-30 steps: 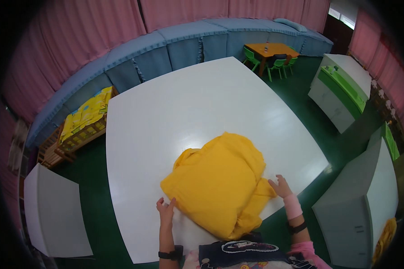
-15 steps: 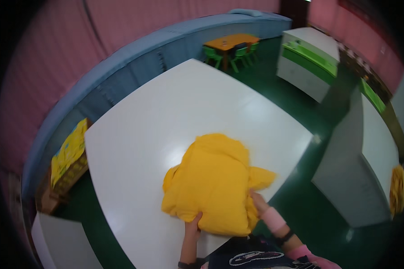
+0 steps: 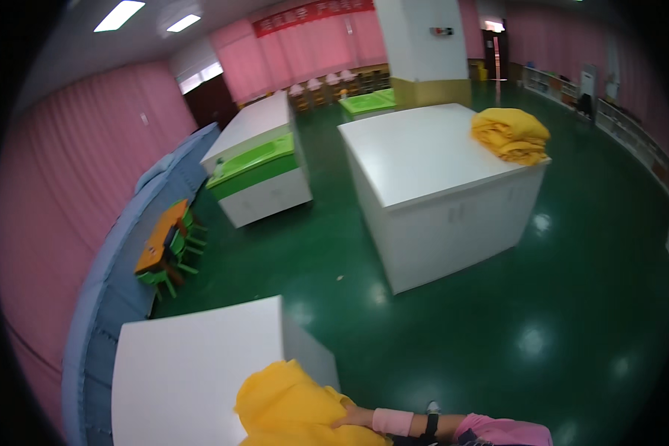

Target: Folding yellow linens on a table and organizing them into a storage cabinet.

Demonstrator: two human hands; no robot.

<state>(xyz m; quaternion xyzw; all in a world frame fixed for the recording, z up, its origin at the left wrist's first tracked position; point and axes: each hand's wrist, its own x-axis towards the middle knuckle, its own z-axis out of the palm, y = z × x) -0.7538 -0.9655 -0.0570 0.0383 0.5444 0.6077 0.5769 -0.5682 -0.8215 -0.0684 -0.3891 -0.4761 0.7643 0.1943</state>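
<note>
A soft yellow cloth bundle (image 3: 290, 405), loosely folded, lies on the near corner of a white table (image 3: 193, 357) at the lower edge of the view. My right hand (image 3: 355, 416) reaches in from the right and holds the bundle's right side, its fingertips partly sunk in the fabric. A pink cuff and a dark band circle that arm. My left hand is out of the picture, and the bundle's near part is cut off by the lower edge.
Across a green floor (image 3: 334, 253) stands a white cabinet (image 3: 424, 160) bearing a second folded yellow bundle (image 3: 509, 134). A white counter with a green sink (image 3: 256, 156) stands farther left. An orange table (image 3: 160, 238) with green chairs is beside the blue-covered ledge (image 3: 119, 297).
The view has swung up and to the right, bringing the cabinet and second bundle into full sight. My left hand has left the picture; my right hand stays at the near bundle's right side.
</note>
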